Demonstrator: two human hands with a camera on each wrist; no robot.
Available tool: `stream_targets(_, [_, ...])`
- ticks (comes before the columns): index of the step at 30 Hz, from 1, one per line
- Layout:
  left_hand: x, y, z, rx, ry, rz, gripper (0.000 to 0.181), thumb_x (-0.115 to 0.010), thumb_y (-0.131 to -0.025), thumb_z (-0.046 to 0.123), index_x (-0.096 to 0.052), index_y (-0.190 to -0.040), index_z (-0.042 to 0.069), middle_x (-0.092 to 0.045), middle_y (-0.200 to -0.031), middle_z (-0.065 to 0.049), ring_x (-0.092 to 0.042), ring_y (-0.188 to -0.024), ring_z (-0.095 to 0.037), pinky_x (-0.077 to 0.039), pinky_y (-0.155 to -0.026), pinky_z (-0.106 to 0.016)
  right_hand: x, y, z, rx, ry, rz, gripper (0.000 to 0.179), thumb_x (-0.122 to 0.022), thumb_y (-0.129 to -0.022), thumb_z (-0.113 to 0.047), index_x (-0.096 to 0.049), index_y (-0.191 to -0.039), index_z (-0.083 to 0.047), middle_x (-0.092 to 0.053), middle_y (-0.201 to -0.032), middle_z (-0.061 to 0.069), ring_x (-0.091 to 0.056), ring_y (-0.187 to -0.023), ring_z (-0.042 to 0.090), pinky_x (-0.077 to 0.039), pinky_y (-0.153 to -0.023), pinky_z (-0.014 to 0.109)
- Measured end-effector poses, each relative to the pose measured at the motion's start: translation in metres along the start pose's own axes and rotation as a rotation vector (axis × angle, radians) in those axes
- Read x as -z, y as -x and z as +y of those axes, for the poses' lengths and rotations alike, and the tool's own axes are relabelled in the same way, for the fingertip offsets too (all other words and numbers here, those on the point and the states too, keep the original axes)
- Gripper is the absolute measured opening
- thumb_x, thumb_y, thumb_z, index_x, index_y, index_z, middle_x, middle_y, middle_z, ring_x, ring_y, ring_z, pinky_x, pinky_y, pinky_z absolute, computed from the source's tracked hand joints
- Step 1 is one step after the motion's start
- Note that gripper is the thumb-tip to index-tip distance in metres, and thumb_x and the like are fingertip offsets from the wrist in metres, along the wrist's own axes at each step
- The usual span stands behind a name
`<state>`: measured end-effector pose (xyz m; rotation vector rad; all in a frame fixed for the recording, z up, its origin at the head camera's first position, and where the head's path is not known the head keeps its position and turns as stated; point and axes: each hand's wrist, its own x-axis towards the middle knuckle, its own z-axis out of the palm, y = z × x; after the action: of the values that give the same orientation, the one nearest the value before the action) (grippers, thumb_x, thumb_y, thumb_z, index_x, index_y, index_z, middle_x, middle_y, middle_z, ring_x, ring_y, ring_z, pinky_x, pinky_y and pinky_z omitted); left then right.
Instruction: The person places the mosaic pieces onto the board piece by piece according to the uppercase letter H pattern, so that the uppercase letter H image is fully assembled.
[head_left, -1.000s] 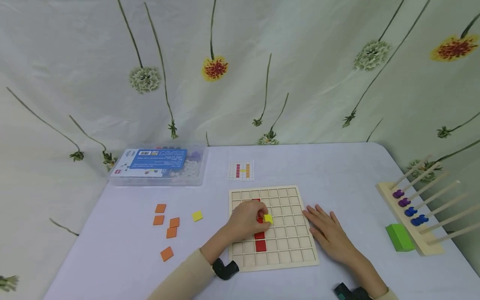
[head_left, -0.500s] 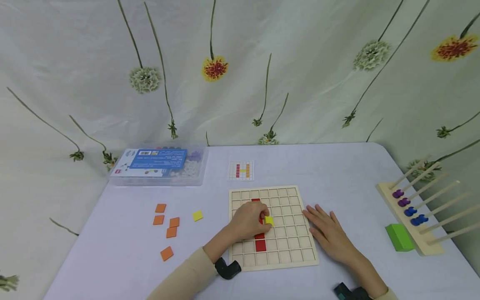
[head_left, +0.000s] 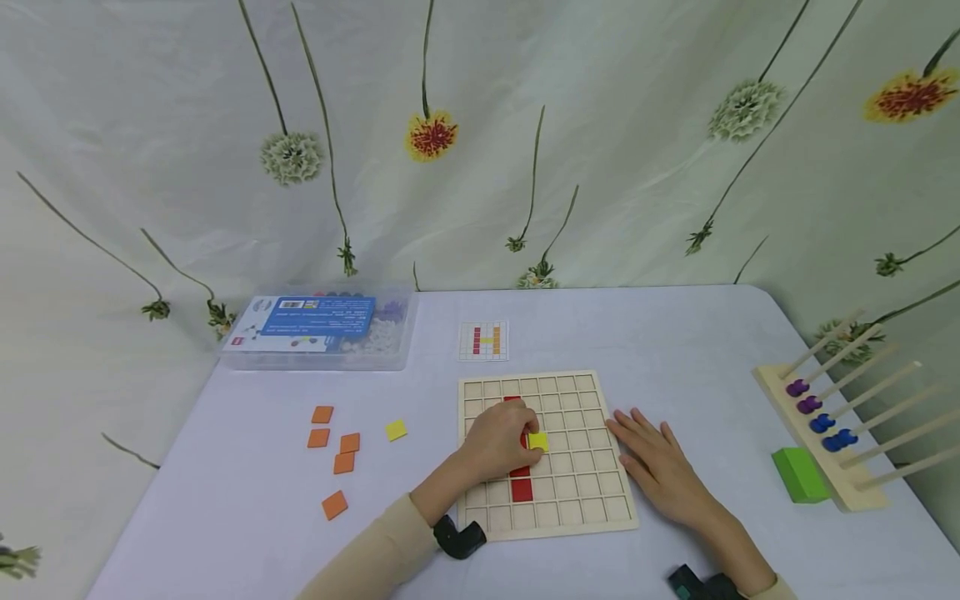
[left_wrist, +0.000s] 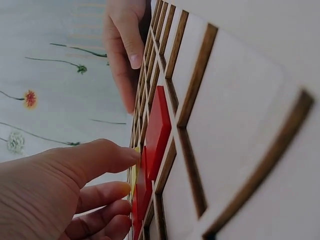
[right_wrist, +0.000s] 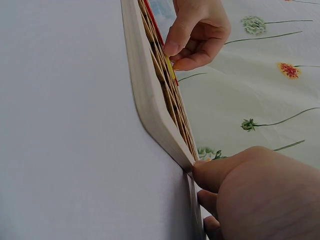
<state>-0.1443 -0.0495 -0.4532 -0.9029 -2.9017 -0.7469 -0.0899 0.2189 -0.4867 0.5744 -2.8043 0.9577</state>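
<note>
Tabletop [head_left: 637,333]: white, rounded far right corner. Far left: clear plastic box [head_left: 300,361], lying flat. Far middle: small pattern card [head_left: 483,341]. Centre, near the card: wooden grid board [head_left: 577,487]. Left of board: five orange tiles [head_left: 334,504], loosely scattered; one yellow tile [head_left: 396,430] between these and the board. Right side: green block [head_left: 799,475] beside a wooden peg rack [head_left: 813,442].
</note>
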Motion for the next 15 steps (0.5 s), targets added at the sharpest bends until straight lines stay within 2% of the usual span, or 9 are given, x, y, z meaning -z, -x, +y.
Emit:
stream_targets(4, [0.003,0.003,0.001,0.004,-0.037,-0.004,0.022,-0.082,-0.075,0.028,-0.071,-0.086,0.013,-0.059,-0.081,0.004,-0.047,-0.068,-0.005,-0.041,-0.059,-0.018,-0.001,0.000,0.001,0.001,-0.002,0.001,0.046,-0.056,-0.098,-0.016,-0.049,-0.143,-0.009,-0.043,-0.149,0.019,-0.028,-0.143,0.044,-0.011,-0.110,0.071])
stream_targets(9, [0.023,0.015,0.002,0.064,-0.018,0.018,0.033,-0.080,-0.076,0.030,-0.073,-0.102,0.011,-0.060,-0.090,0.001,-0.051,-0.077,-0.008,-0.044,-0.064,-0.021,0.000,0.000,0.002,-0.009,-0.002,-0.008,0.046,-0.055,-0.098,-0.017,-0.049,-0.143,-0.010,-0.042,-0.150,0.019,-0.027,-0.143,0.044,-0.009,-0.111,0.070])
stream_targets(12, [0.037,0.028,-0.007,0.111,0.021,0.074,0.039,-0.081,-0.076,0.029,-0.070,-0.109,0.011,-0.061,-0.095,-0.001,-0.053,-0.079,-0.010,-0.045,-0.066,-0.023,0.000,0.000,0.002,-0.014,-0.004,-0.015,0.046,-0.055,-0.098,-0.017,-0.049,-0.144,-0.010,-0.042,-0.151,0.018,-0.027,-0.144,0.044,-0.009,-0.111,0.070])
stream_targets(15, [0.051,0.045,-0.022,0.148,0.059,0.150,0.044,-0.084,-0.073,0.026,-0.067,-0.112,0.012,-0.062,-0.098,-0.002,-0.054,-0.080,-0.011,-0.044,-0.066,-0.023,0.000,-0.001,0.003,-0.011,-0.007,-0.016,0.046,-0.056,-0.098,-0.017,-0.049,-0.143,-0.010,-0.042,-0.151,0.019,-0.027,-0.143,0.045,-0.009,-0.111,0.070])
